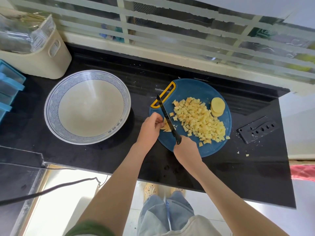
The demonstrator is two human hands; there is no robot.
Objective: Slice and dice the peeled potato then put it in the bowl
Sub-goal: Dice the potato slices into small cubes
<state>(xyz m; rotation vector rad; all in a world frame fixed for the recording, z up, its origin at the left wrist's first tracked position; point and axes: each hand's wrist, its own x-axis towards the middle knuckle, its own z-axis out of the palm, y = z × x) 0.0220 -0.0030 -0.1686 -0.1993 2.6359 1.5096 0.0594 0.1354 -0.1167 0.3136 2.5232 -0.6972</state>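
- Dicing step: left hand [150, 128] pinches strips [166, 128] on the board [190, 87]; right hand [186, 148] grips the knife [167, 116].
- Dice [199, 118] heaped alongside, slices [217, 106] uncut, bowl [51, 116] unfilled.
- Next probably needs short cuts, fingertips tucked.

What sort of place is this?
Most likely a home kitchen: a black stone counter holds a round blue plastic cutting board heaped with diced yellow potato, beside a wide white blue-rimmed ceramic bowl.
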